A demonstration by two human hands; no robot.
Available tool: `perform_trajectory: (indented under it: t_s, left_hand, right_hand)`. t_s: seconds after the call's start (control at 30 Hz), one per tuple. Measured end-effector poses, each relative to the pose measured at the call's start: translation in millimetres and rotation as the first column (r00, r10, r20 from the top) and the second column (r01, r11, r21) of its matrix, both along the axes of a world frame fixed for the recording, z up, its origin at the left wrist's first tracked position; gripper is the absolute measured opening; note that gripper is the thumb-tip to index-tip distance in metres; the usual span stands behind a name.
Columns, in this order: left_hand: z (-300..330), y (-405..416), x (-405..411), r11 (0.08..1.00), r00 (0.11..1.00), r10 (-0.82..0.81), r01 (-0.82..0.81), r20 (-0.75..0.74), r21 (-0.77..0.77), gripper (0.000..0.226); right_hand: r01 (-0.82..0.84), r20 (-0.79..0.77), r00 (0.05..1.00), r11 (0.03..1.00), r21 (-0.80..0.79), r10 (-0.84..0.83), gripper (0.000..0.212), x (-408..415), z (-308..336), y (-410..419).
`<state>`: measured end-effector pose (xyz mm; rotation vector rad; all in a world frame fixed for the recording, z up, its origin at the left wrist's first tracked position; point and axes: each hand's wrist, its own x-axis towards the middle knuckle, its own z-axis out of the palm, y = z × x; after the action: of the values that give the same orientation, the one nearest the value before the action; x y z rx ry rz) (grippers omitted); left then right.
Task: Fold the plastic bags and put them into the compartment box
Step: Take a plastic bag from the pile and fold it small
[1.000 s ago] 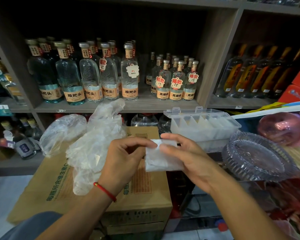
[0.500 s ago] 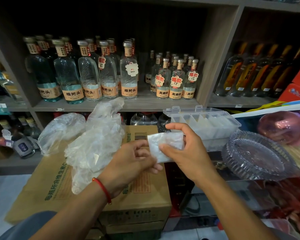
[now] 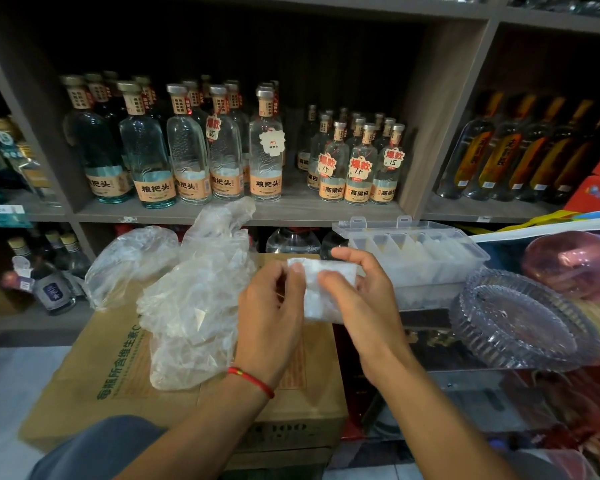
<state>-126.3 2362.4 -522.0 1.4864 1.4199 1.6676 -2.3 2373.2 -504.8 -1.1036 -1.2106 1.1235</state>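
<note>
Both hands hold one small folded clear plastic bag (image 3: 326, 292) in the air above the brown printed cardboard carton (image 3: 118, 368): the left hand (image 3: 271, 317) pinches its left edge and the right hand (image 3: 364, 299) curls its thumb and fingers round its right side. A heap of loose crumpled clear plastic bags (image 3: 194, 299) lies on the carton to the left. The open translucent plastic compartment box (image 3: 426, 258) stands just behind the right hand, beside a ribbed clear glass dish (image 3: 520, 327).
</note>
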Motion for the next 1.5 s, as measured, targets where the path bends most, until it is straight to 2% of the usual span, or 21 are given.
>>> perform_trajectory:
  t_s: [0.07, 0.17, 0.33, 0.37, 0.47, 0.57, 0.63, 0.7, 0.77, 0.83, 0.87, 1.0, 1.1, 1.27, 1.33, 1.4, 1.47, 1.5]
  left_hand:
    - [-1.9, 2.2, 1.7, 0.998, 0.998, 0.042, -0.040, -0.050, 0.038, 0.034]
    - [-4.4, 4.0, 6.0, 0.995, 0.991, 0.090, -0.086, -0.098, 0.044, 0.029]
    - [-5.6, 8.8, 9.6, 0.995, 0.995, 0.098, -0.098, 0.004, 0.015, 0.032]
    - [-5.1, 10.9, 10.0, 0.995, 0.995, 0.094, -0.095, 0.030, 0.015, 0.032]
    - [-2.1, 16.3, 9.3, 0.997, 0.989, 0.072, -0.076, 0.133, 0.027, 0.032]
    - [2.8, 19.2, 4.9, 0.995, 0.987, 0.084, -0.091, 0.138, 0.047, 0.033]
    - [4.5, 20.9, -0.3, 0.993, 0.989, 0.093, -0.100, 0.111, 0.065, 0.035]
    - [4.0, 22.6, -4.9, 0.992, 0.991, 0.095, -0.103, 0.098, 0.076, 0.035]
    - [2.0, 23.6, -5.6, 0.992, 0.994, 0.089, -0.094, 0.062, 0.081, 0.035]
    - [-0.8, 23.5, -2.6, 0.994, 0.997, 0.078, -0.079, 0.017, 0.075, 0.033]
    - [-1.8, 23.4, -0.7, 0.995, 0.997, 0.080, -0.080, 0.007, 0.066, 0.032]
    - [-4.3, 24.9, -1.6, 0.997, 0.995, 0.065, -0.069, 0.081, 0.047, 0.030]
    - [-1.8, 25.7, -3.1, 0.998, 0.977, 0.038, -0.046, 0.208, 0.037, 0.033]
    - [2.9, 24.7, -6.5, 0.997, 0.979, 0.053, -0.063, 0.198, 0.045, 0.033]
    - [2.8, 26.5, -12.3, 0.998, 0.980, 0.055, -0.063, 0.191, 0.032, 0.039]
    - [2.1, 27.3, -15.3, 1.000, 0.980, 0.012, -0.017, 0.199, 0.024, 0.040]
    - [3.9, 25.7, -13.8, 0.999, 0.976, -0.042, 0.036, 0.214, 0.032, 0.037]
    - [4.5, 24.5, -12.1, 0.998, 0.976, -0.056, 0.051, 0.210, 0.028, 0.036]
  right_hand:
    - [0.046, -0.085, 0.995, 0.994, -0.103, -0.055, 0.040, -8.8, -1.8, -0.7]
    - [0.080, -0.124, 0.987, 0.981, -0.175, -0.103, 0.035, -23.0, -5.3, 0.7]
    - [0.238, -0.202, 0.950, 0.971, -0.037, -0.240, 0.015, -33.9, -6.3, 6.5]
    - [0.266, -0.200, 0.944, 0.964, -0.013, -0.264, 0.017, -35.4, -7.0, 8.0]
    - [0.326, -0.181, 0.931, 0.945, 0.027, -0.316, 0.047, -34.8, -7.7, 13.5]
    - [0.369, -0.105, 0.927, 0.926, 0.081, -0.361, 0.045, -28.5, -5.5, 18.4]
    - [0.405, -0.050, 0.914, 0.913, 0.053, -0.403, 0.048, -23.1, -2.5, 21.5]
    - [0.339, -0.015, 0.940, 0.940, -0.036, -0.340, 0.057, -17.1, 0.0, 25.2]
    - [0.121, -0.022, 0.992, 0.983, -0.137, -0.125, 0.061, -14.4, 3.1, 26.7]
    - [-0.073, -0.127, 0.991, 0.978, -0.197, 0.048, 0.054, -19.6, 7.1, 23.9]
    - [-0.098, -0.171, 0.983, 0.977, -0.189, 0.065, 0.047, -23.1, 7.0, 23.1]
    - [0.093, -0.156, 0.983, 0.995, -0.048, -0.100, 0.021, -31.7, -0.6, 27.1]
    - [0.225, -0.151, 0.964, 0.974, 0.027, -0.219, 0.027, -28.6, -5.2, 32.2]
    - [0.322, -0.058, 0.946, 0.946, 0.038, -0.320, 0.033, -17.6, -4.1, 35.9]
    - [0.234, -0.059, 0.970, 0.972, -0.029, -0.235, 0.043, -8.8, 2.7, 35.8]
    - [0.002, -0.097, 0.995, 0.994, -0.112, -0.013, 0.051, -3.3, 9.0, 33.1]
    - [-0.176, -0.158, 0.976, 0.973, -0.150, 0.152, 0.052, -2.5, 12.4, 29.6]
    - [-0.211, -0.173, 0.968, 0.966, -0.152, 0.184, 0.049, -3.4, 13.0, 27.8]
